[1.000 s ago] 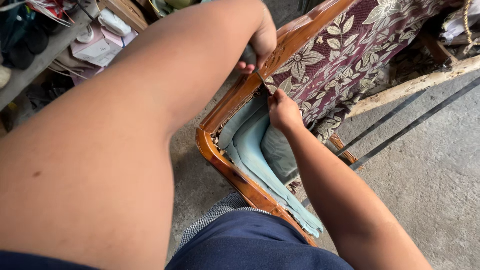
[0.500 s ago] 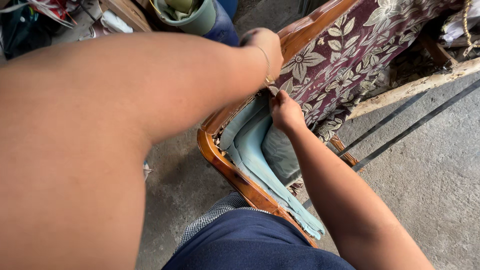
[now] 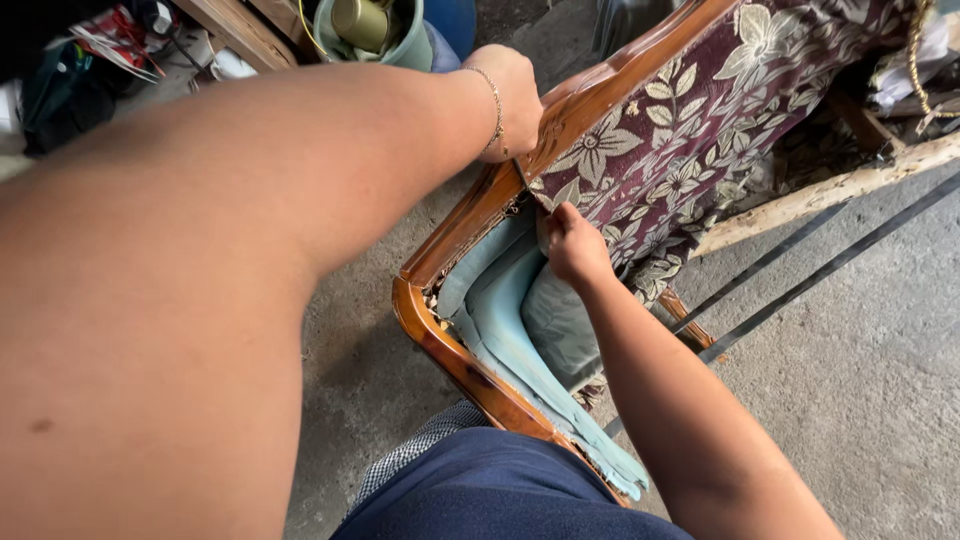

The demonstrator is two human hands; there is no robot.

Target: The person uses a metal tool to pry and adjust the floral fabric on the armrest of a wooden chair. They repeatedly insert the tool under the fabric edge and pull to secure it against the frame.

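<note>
A person bends over an upturned wooden chair frame [image 3: 470, 370] on a grey concrete floor [image 3: 850, 400], both bare arms reaching into the work. The left hand [image 3: 515, 95], a thin bracelet [image 3: 494, 105] at its wrist, rests on the top edge of the polished brown rail, its fingers curled over the far side of the wood and out of sight, so whether they grip or merely press cannot be told. The right hand [image 3: 572, 245] sits just below it, fingers drawn together and pinching the edge of the maroon floral fabric [image 3: 700, 130] where that cloth meets the rail. The fabric, patterned with pale leaves and flowers, stretches up and to the right across the frame. Beneath the right hand, pale blue padding [image 3: 520, 320] lies exposed inside the frame, its torn strip trailing down along the lower rail towards the person's dark blue garment [image 3: 500, 500]. A rough pale timber beam [image 3: 830, 190] lies on the floor beyond the chair, with two dark straps [image 3: 800, 280] running beside it. At the top of the view stand a greenish bucket [image 3: 395, 40] holding a metal can, and a clutter of items at the upper left, too blurred to make out.
</note>
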